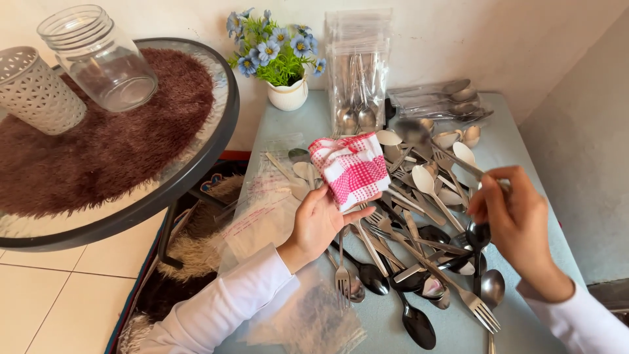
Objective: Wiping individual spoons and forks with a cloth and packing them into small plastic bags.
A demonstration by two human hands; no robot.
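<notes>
Partly, the right hand point(517, 219) hides its spoon point(419, 134) handle; forearm cut off.

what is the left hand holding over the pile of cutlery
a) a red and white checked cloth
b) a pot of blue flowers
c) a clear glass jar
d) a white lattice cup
a: the left hand holds a red and white checked cloth above the cutlery pile; the right hand holds a spoon.

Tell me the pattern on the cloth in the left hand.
Red-and-white check on the cloth; head view.
</notes>
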